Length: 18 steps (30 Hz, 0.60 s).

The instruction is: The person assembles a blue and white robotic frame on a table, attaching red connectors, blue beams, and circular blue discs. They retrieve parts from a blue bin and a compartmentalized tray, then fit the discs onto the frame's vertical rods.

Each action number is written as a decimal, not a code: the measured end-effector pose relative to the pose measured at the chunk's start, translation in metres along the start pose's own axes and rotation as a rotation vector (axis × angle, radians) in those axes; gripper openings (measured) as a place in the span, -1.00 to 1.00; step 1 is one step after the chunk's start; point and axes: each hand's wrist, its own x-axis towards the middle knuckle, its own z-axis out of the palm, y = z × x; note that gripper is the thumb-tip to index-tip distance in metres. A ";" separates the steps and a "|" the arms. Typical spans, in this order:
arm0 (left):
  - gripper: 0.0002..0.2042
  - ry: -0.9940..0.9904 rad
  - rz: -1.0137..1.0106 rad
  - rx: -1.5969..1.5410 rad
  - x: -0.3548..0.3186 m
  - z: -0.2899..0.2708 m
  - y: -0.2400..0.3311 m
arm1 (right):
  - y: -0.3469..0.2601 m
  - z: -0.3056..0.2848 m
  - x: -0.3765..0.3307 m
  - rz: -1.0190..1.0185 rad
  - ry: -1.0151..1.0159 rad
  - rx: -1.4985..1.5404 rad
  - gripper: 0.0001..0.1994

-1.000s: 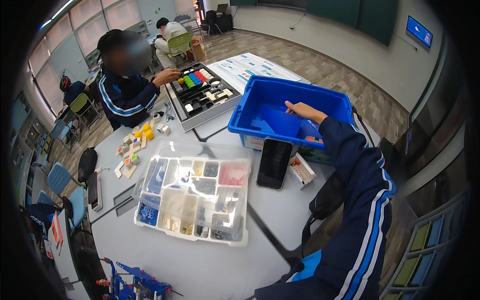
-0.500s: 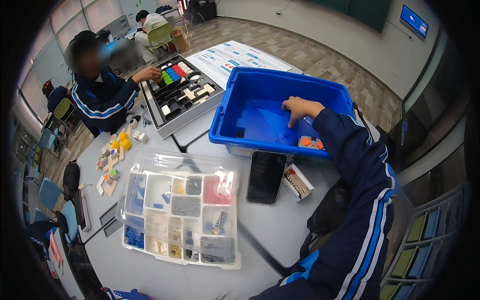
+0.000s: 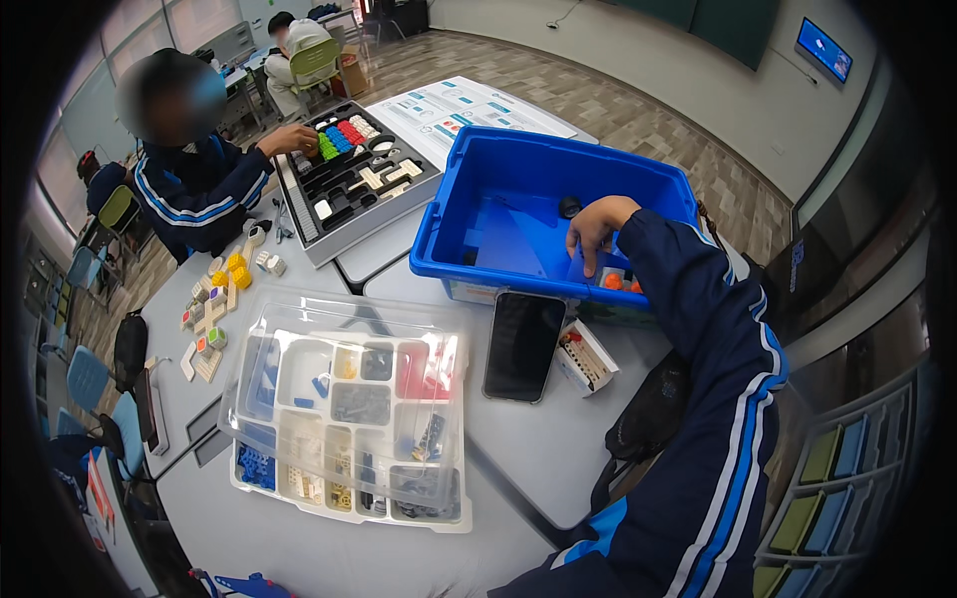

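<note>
My right hand (image 3: pixel 596 233) reaches down inside a large blue plastic bin (image 3: pixel 427 239), its fingers pointing at the floor of the bin and slightly apart. I see nothing gripped in them. Close beside the hand lies a small dark round part, like a wheel (image 3: pixel 569 207). Below the fingers, along the near wall, are grey-white blocks with orange knobs (image 3: pixel 613 281), partly covered by my sleeve. My left hand is out of the picture. At the lower left edge a blue piece of building parts (image 3: pixel 249 586) shows, cut off by the frame.
A sorting tray with a clear lid (image 3: pixel 349 404), a phone (image 3: pixel 518 347), a small open box (image 3: pixel 586 359) and a black pouch (image 3: pixel 648 407) lie on the table. Across it, a co-worker's hand (image 3: pixel 289 141) touches a parts case (image 3: pixel 344 239); loose blocks (image 3: pixel 211 314) lie nearer. A printed sheet (image 3: pixel 439 115) is behind.
My right hand has lowered within the bin toward its near wall, and its fingers now point down. The dark round part shows beside it. The whole view has shifted slightly.
</note>
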 end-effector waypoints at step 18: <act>-0.80 0.058 0.027 0.012 -0.004 -0.021 -0.015 | 0.029 -0.028 -0.037 -0.330 0.590 0.655 -0.41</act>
